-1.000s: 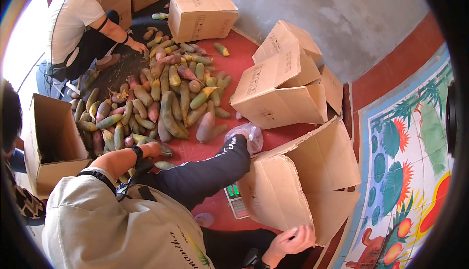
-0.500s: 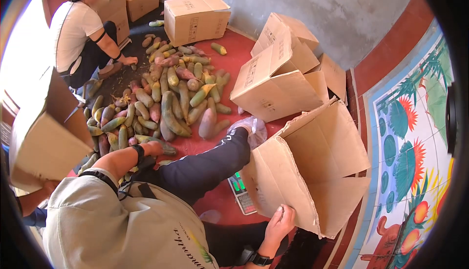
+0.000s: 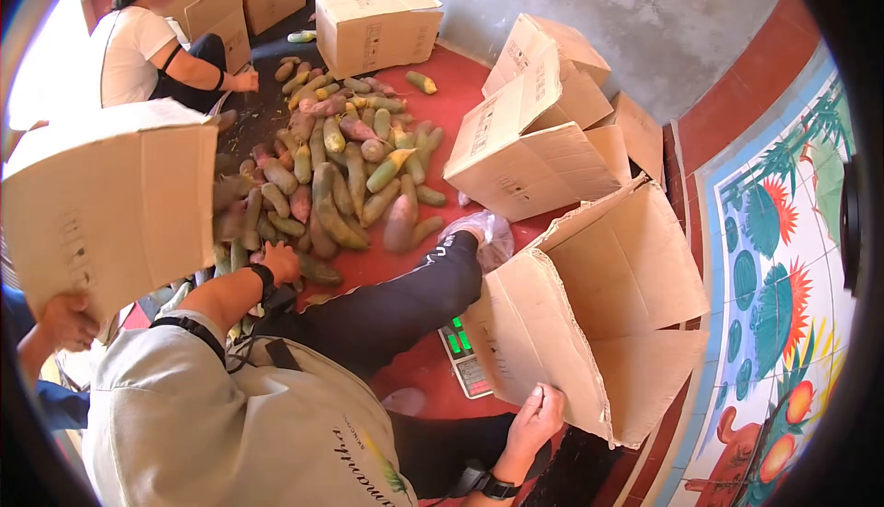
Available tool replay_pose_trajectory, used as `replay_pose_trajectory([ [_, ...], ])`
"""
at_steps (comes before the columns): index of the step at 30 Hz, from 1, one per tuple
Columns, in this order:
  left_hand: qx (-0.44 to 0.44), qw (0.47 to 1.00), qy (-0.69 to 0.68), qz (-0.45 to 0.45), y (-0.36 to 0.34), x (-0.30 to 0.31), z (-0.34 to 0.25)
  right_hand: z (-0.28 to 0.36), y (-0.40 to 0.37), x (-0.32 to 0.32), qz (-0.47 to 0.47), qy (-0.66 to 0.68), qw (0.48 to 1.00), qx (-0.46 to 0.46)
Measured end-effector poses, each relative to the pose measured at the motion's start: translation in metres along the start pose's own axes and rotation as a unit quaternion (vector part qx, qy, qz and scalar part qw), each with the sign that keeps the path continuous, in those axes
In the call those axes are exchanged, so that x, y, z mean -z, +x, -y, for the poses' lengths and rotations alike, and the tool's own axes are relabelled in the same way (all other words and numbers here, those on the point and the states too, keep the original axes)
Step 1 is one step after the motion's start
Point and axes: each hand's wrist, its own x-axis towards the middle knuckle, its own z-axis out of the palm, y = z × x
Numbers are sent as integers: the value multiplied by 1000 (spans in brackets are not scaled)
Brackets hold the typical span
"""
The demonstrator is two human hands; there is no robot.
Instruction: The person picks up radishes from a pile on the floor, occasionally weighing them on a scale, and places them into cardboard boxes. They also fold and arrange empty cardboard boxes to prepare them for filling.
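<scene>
My left hand (image 3: 282, 261) reaches out to the near edge of a pile of long green and purple vegetables (image 3: 341, 175) and closes on one vegetable (image 3: 318, 272) lying there. My right hand (image 3: 537, 419) grips the lower torn edge of a large open cardboard box (image 3: 626, 277), which lies tilted on its side at my right. My dark-trousered leg (image 3: 405, 300) stretches toward the pile, the foot in a plastic bag (image 3: 488, 235). A small digital scale (image 3: 465, 364) with a green display pokes out from under the box.
A person's hand (image 3: 64, 318) at the left holds up a cardboard box (image 3: 120, 203) that hides part of the pile. Another person (image 3: 138, 46) in a white shirt crouches at the far side. Several boxes (image 3: 534, 148) stand on the red floor (image 3: 460, 93).
The box at the left was lifted from the floor and swung rightward over the pile. My right hand slid along the open box's edge. My left hand stayed on the vegetable.
</scene>
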Motion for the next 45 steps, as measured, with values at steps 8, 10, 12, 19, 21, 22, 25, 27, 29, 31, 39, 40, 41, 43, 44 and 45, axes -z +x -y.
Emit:
replay_pose_trajectory([
  [8, 55, 997, 39, -46, 16, -36, 30, 3, 2, -4, 13, -3, 1000, 0],
  [10, 48, 998, 51, -4, 3, -26, 32, 2, 2, -5, 16, -11, 1000, 7],
  [12, 33, 997, 68, 19, -1, -32, 36, 2, 2, -5, 23, -14, 1000, 1],
  [19, 52, 998, -25, -29, 10, -42, 37, -1, 2, -9, 44, -43, 998, -3],
  [21, 58, 998, -34, -6, 20, -46, 35, 4, 4, -9, 44, -40, 998, -6],
  [22, 59, 998, -33, -4, 20, -45, 34, 7, 5, -9, 41, -36, 998, -10],
  [25, 56, 990, -50, -116, 16, -39, 31, 6, 5, -11, 43, -31, 998, -18],
  [27, 14, 984, 76, -162, 18, -26, 37, 3, 5, -12, 48, -36, 998, -18],
  [29, 34, 981, 79, -172, -3, -1, 39, -1, 4, -12, 52, -41, 998, -17],
  [31, 55, 978, 84, -184, 0, -2, 47, -3, 3, -14, 45, -41, 998, -12],
  [39, 192, 971, 8, -145, 29, -22, 74, -5, 2, -14, 40, -46, 998, -15],
  [40, 182, 975, 13, -130, 30, -22, 75, -5, 1, -14, 39, -48, 998, -16],
  [41, 172, 978, 18, -116, 32, -22, 76, -5, 1, -14, 36, -50, 998, -15],
  [43, 159, 978, 11, -131, 29, -21, 76, -5, 1, -13, 40, -53, 998, -16],
  [44, 149, 978, 5, -145, 26, -18, 76, -6, 0, -13, 37, -55, 998, -16],
  [45, 147, 978, 5, -147, 19, -11, 75, -6, -1, -13, 38, -52, 998, -20],
])
